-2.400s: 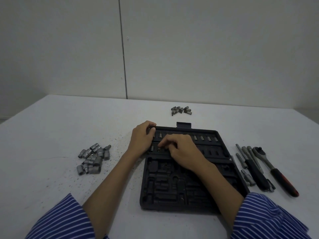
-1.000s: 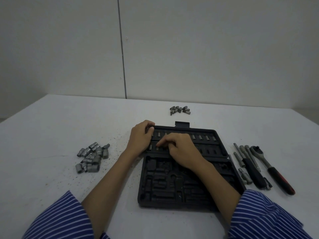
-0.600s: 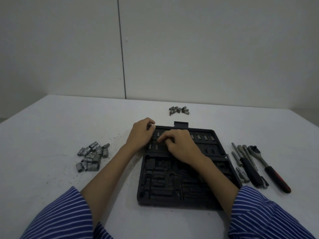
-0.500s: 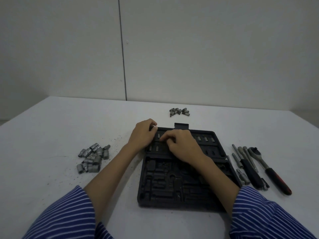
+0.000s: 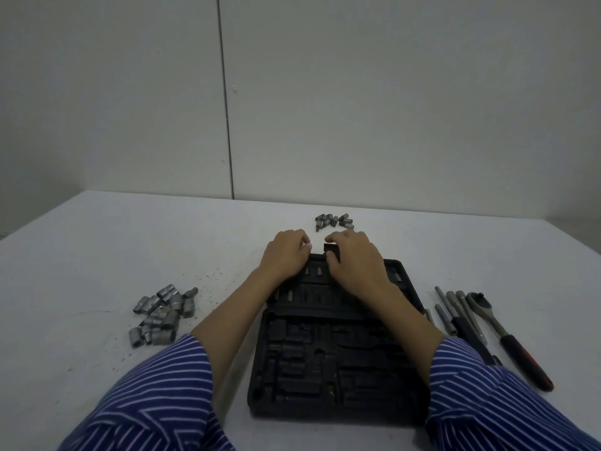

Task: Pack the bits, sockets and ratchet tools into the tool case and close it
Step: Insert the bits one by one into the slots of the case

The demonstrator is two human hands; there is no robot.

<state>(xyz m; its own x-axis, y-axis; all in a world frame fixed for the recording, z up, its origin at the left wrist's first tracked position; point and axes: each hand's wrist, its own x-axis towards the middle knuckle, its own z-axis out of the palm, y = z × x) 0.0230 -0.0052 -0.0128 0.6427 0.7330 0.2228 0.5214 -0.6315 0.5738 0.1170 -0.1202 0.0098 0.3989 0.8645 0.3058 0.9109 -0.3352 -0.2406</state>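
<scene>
Right now the right hand [image 5: 354, 262] sits at the far edge of the case [image 5: 328, 356], fingers curled, and its thumb and fingers seem to pinch the small black latch [image 5: 331, 248], though that part is dim. The left hand [image 5: 286, 257] rests beside it on the far left corner of the case, fingers curled over the edge. A few bits [image 5: 311, 271] stand in the slots near the hands. The case lies open and flat on the white surface [image 5: 97, 249]. More bits [image 5: 334, 221] lie in a little heap just past the hands. Sockets [image 5: 162, 315] are piled well to the left. The ratchet [image 5: 507, 335] and some rods [image 5: 450, 309] lie just right of the case.
</scene>
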